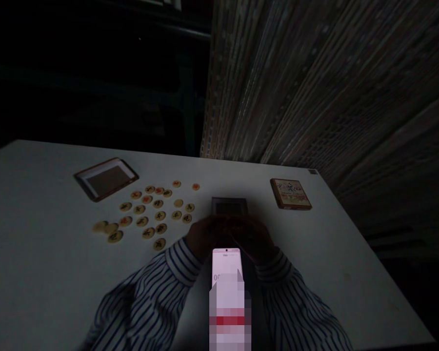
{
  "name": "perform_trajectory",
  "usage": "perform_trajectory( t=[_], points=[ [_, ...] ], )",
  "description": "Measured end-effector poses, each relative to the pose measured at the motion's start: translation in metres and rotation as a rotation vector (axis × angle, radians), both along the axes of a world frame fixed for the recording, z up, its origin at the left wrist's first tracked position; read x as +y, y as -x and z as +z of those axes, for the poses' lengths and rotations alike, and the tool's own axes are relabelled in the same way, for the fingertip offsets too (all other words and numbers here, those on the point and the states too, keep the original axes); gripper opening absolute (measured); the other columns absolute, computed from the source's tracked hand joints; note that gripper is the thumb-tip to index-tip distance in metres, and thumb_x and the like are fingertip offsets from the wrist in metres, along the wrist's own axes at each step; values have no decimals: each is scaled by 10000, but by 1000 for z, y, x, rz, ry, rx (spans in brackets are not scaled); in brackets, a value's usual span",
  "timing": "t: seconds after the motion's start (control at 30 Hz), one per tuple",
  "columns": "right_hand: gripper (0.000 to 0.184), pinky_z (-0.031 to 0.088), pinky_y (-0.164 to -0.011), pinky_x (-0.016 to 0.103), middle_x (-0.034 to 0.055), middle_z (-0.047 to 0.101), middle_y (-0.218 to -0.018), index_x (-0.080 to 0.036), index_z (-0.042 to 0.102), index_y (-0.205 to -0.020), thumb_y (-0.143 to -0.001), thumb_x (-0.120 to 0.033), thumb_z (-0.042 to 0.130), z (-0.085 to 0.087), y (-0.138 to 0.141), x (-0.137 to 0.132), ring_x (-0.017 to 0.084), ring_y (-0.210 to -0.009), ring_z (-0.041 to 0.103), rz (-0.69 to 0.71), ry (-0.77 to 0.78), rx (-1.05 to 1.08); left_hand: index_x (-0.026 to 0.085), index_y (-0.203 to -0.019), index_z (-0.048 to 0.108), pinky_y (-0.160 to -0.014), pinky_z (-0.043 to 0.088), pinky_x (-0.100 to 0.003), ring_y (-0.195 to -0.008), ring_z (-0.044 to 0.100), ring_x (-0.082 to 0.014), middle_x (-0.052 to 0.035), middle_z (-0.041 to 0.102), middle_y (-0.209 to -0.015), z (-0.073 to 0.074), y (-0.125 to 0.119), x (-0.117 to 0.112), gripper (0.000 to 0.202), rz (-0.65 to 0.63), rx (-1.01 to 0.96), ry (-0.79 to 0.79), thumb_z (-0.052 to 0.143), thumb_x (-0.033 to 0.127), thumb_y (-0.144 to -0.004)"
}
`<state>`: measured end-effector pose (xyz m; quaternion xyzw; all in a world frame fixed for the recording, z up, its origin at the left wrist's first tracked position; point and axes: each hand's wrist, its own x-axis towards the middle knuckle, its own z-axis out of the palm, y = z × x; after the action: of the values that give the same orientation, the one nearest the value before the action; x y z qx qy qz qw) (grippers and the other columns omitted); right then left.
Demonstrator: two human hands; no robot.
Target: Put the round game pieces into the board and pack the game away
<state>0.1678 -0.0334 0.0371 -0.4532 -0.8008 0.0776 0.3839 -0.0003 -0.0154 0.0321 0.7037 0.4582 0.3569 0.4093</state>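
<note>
In the head view my left hand (204, 235) and my right hand (255, 236) come together at the near end of a small dark rectangular box (229, 200). Its far rim shows beyond my fingers, while the hands cover the near part. Deep shadow hides how the fingers are bent and whether they grip the box. Just below the hands, a phone (227, 263) with a bright pinkish screen lies between my forearms; its lower part is pixelated. To the left of my left hand are several round Chinese chess pieces (160, 215), with black or red characters; a few look blank.
A shallow brown-rimmed tray or lid (132, 176) sits at the back left of the white table (51, 273). At the right is a flat box (290, 194) with a printed cover. Behind the table hangs a patterned curtain (278, 87). The surroundings are very dark.
</note>
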Motion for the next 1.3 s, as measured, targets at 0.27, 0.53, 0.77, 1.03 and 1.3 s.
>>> perform_trajectory(
  t=[0.27,0.53,0.77,1.03,1.3],
  points=[
    [204,477,-704,308,37,664,-827,-196,606,-936,-737,-201,563,7,-17,1,152,-765,596,-156,0,23,173,-945,618,-732,502,-300,-828,614,-172,-52,663,-887,-11,5,5,272,234,162,-173,423,307,-811],
    [228,468,-680,295,29,666,-869,-196,607,-953,-737,-216,537,17,-47,13,135,-717,596,-200,166,-97,135,-988,594,-716,500,-313,-780,610,-171,-80,647,-889,-19,7,11,277,300,255,-190,439,259,-796],
    [192,435,-672,295,51,626,-862,-191,625,-896,-728,-254,556,25,-50,30,153,-748,560,-222,244,-371,124,-1011,581,-741,494,-330,-841,603,-189,-93,641,-919,-21,6,13,283,293,262,-131,439,232,-792],
    [237,392,-707,297,68,598,-936,-203,635,-944,-736,-278,552,23,-43,45,180,-859,527,-220,312,-647,152,-1005,584,-759,488,-321,-843,600,-184,-76,640,-929,-30,7,15,271,286,285,-198,456,227,-778],
    [256,364,-691,304,73,577,-958,-236,629,-973,-791,-357,494,33,-35,50,194,-887,513,-246,374,-784,135,-975,597,-731,495,-332,-811,606,-189,-88,647,-899,-25,6,15,256,293,273,-178,467,217,-769]
  ],
)
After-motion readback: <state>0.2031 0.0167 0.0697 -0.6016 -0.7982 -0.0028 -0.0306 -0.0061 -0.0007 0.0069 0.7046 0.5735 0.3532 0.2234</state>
